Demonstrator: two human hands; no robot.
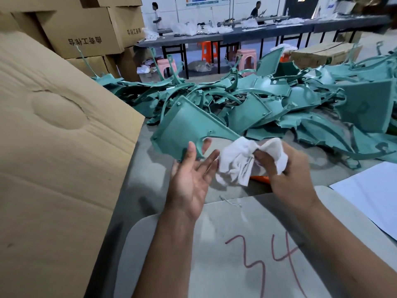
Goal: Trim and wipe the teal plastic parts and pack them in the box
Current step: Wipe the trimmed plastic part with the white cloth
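Head view: left hand (193, 168), palm up and fingers spread, pinches the lower edge of a flat triangular teal plastic panel (184, 127) between thumb and fingers. Right hand (287, 171) has fingers clamped on a crumpled white cloth (240, 162), just beside the panel's corner. A brown cardboard box flap (53, 130) borders the left; a heap of teal plastic parts (279, 104) crowds the grey table (139, 168) behind. Bare tabletop lies beneath the hands.

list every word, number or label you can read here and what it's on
"34" in red marker on the grey board nearest the camera.
Dark printed characters on two stacked cardboard boxes, upside down and not legible enough to quote.
Wall posters at the far end: print too small and blurred to read.
Nothing readable on the teal part or the white cloth.
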